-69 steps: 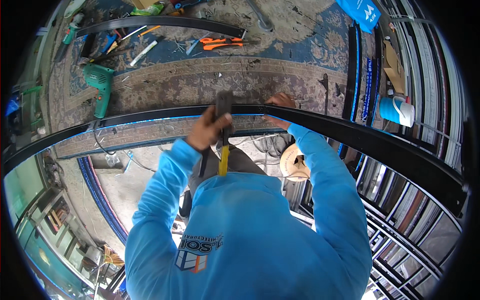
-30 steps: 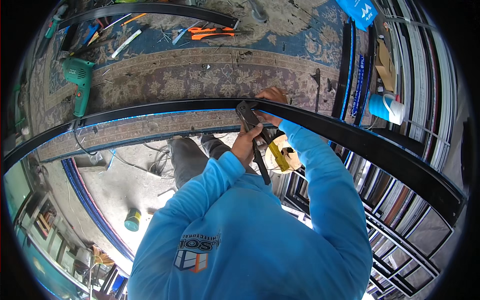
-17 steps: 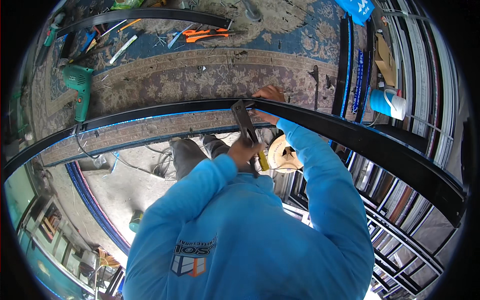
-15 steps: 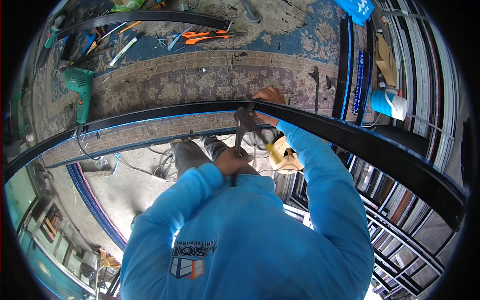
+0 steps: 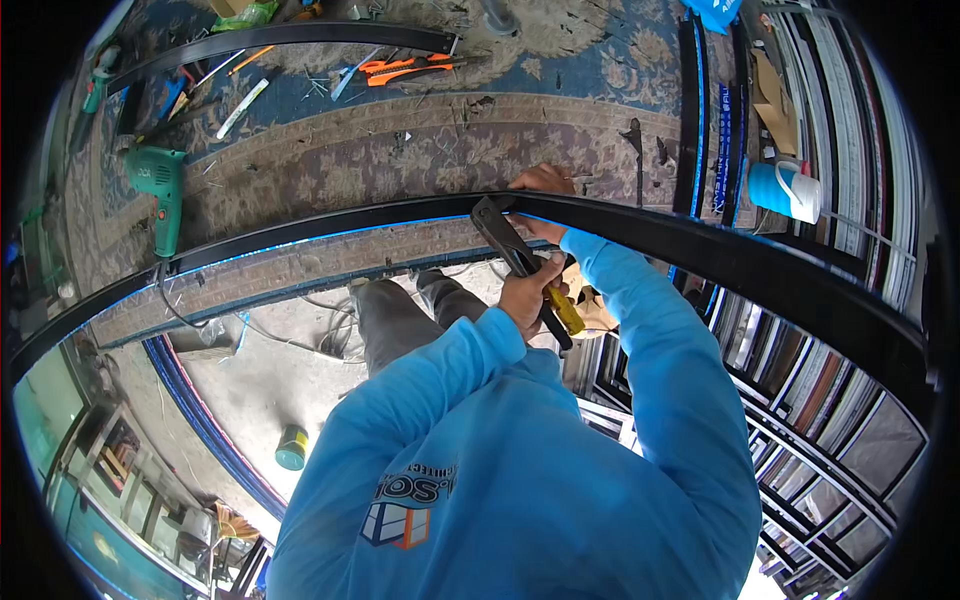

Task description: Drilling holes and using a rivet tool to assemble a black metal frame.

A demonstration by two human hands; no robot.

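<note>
My left hand [image 5: 525, 297] is closed round a plier-like hand tool [image 5: 507, 238] with dark metal arms and one yellow grip. The tool slants from its head, up against the black metal bar, down to its handle ends by my waist. My right hand [image 5: 543, 180] wraps the bar just right of the tool's head, with fingers over the far side and the rest of the hand on the near side. This long black bar [image 5: 330, 222] with blue film along its edge crosses the whole view. What the tool's head touches is too small to tell.
A green power drill [image 5: 157, 180] lies behind the bar at left, its cord running toward me. Orange-handled cutters [image 5: 405, 68] and loose screws lie on the patterned carpet [image 5: 430, 140]. A blue-and-white jug [image 5: 785, 192] stands at right beside stacked metal profiles [image 5: 860, 130].
My left hand has moved right and brought the yellow-gripped arm in beside the dark one, so the tool's spread handles are now close together. My right hand keeps its place on the bar.
</note>
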